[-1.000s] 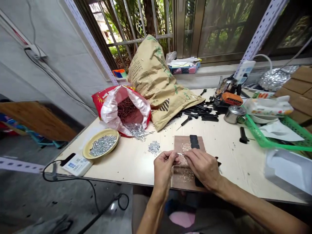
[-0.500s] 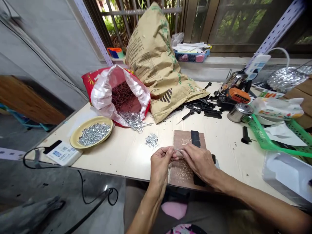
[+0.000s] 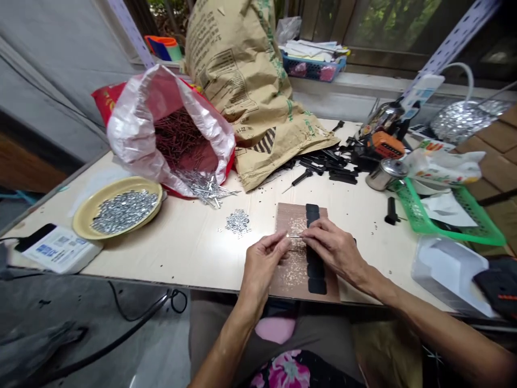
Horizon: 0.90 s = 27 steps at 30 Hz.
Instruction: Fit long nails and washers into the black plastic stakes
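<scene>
Over a brown board [image 3: 267, 293] both hands meet at a thin silver metal pin [image 3: 294, 236]. My left hand [image 3: 260, 262] pinches its left end between thumb and fingers; whether a small piece sits there too is hidden. Its right end is in the closed fingertips of my right hand [image 3: 337, 249]. Black rectangular pads [image 3: 316, 269] run in a row down the board, partly under my right hand. Tiny pale bits [image 3: 294, 276] are scattered on the board. Left of it lies a small pile of shiny metal pieces [image 3: 237, 221].
A yellow bowl [image 3: 81, 229] of metal pieces and an open red-and-white bag [image 3: 133, 124] with spilled pins stand at left. Behind is a large brown sack [image 3: 226, 108]. Black plastic parts [image 3: 342, 177], a metal pot [image 3: 385, 175] and a green basket [image 3: 456, 234] are at right.
The view has shifted, bringing the table nearer. My right hand has drawn slightly away from my left, so more of the pin shows between them. More black pads are visible.
</scene>
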{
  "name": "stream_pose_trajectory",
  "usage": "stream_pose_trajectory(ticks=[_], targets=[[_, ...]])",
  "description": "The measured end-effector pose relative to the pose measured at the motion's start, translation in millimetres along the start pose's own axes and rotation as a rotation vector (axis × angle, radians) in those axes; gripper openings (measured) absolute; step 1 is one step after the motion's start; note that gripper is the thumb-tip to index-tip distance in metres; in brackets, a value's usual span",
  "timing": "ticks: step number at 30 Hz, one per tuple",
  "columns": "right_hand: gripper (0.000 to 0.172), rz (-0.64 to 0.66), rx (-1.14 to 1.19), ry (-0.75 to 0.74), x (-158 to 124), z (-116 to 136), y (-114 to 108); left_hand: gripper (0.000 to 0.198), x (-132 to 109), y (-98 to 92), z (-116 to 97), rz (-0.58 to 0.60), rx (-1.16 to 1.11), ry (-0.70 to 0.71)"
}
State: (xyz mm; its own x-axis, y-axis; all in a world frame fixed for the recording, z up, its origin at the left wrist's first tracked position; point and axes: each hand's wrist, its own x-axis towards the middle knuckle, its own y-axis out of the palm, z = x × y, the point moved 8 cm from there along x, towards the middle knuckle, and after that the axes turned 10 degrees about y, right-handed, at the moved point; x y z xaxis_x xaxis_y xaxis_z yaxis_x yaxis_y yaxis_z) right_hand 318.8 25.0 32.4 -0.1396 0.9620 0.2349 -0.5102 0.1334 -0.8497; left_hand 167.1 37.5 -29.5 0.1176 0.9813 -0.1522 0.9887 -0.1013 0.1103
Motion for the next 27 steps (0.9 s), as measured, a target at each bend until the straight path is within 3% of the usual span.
stream_pose_trajectory(ticks=[5,8,10,12,13,17,20,25,27], targets=[[0.020,-0.046,-0.206,0.027,22.9,-66.2,-18.0,0.050,-2.8,34.7,-23.8,0.108,0.770,0.531],[0.023,-0.051,-0.254,-0.028,19.9,-82.8,-12.5,0.050,-1.6,58.6,-6.0,0.221,1.143,0.657],[0.024,0.010,-0.220,-0.208,2.8,-69.7,-2.2,0.049,1.9,65.3,7.0,0.254,1.288,0.669],[0.025,0.054,-0.191,-0.377,-15.8,-53.1,3.3,0.049,4.3,67.7,13.8,0.262,1.362,0.675],[0.024,0.041,-0.186,-0.391,-19.9,-50.0,2.0,0.048,4.8,68.2,15.0,0.262,1.383,0.679],[0.029,-0.079,-0.165,-0.208,-16.6,-62.6,-9.8,0.048,4.7,68.6,13.4,0.268,1.421,0.672],[0.031,0.012,-0.122,-0.296,-21.1,-62.2,-1.6,0.048,3.9,70.0,12.9,0.283,1.439,0.667],[0.030,-0.040,-0.176,-0.200,-9.2,-82.3,-7.0,0.048,5.2,70.7,14.1,0.278,1.426,0.654],[0.028,0.003,-0.219,-0.280,-12.3,-78.5,-1.8,0.048,5.7,70.5,14.7,0.273,1.428,0.650]])
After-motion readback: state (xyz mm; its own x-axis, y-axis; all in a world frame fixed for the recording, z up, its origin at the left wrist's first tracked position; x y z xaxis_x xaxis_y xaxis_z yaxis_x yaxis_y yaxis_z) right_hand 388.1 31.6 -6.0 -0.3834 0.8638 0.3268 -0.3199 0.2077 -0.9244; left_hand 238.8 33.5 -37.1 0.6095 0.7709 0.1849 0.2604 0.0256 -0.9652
